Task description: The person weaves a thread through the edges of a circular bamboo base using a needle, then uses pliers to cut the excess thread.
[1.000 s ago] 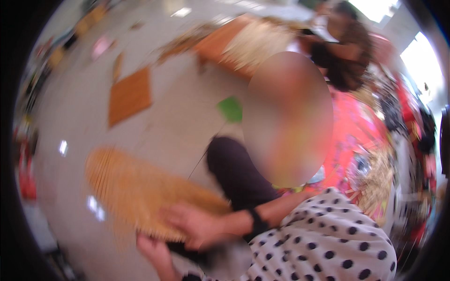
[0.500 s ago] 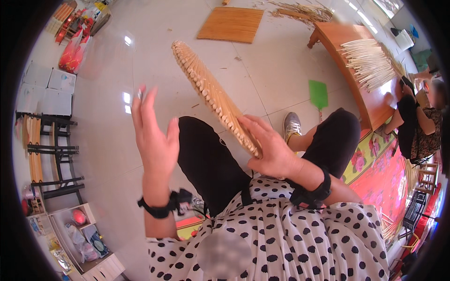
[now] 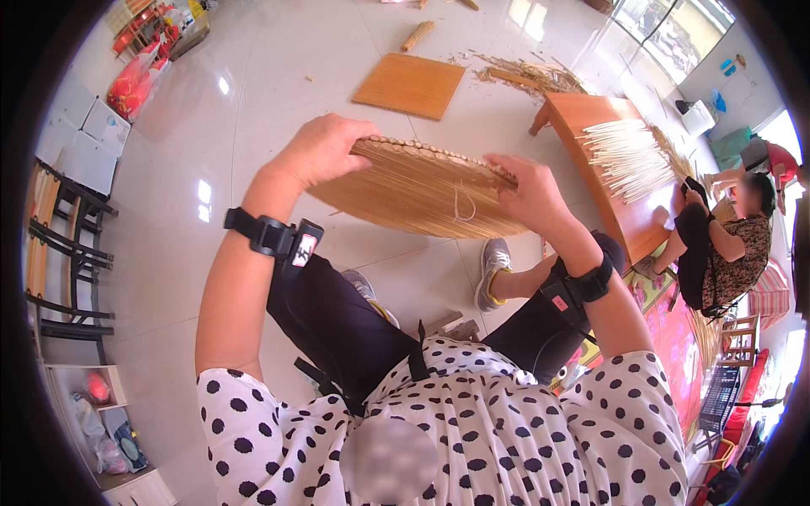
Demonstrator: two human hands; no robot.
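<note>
A round mat of stalks [image 3: 413,190] with a knobbly braided rim is held up in front of me above the floor, tilted so that its broad side shows. My left hand [image 3: 321,153] is closed on its left edge, thumb side along the rim. At the right edge my right hand [image 3: 531,192] grips the rim, its fingers slightly blurred. A loop of pale string [image 3: 460,205] lies against the mat's face, close to the right hand. Fingertips behind the mat are hidden.
A square wooden board [image 3: 408,86] lies on the tiled floor ahead, near scattered stalk scraps [image 3: 544,76]. On the right, a wooden table [image 3: 582,114] bears a spread of pale stalks [image 3: 629,160]. A co-worker [image 3: 732,253] sits beside it. Black-framed furniture [image 3: 72,261] stands left.
My left hand, open and apart before, now grips the mat's left edge. The mat has turned from a slanting edge-on view to lie crosswise, and both hands have risen. My view has shifted.
</note>
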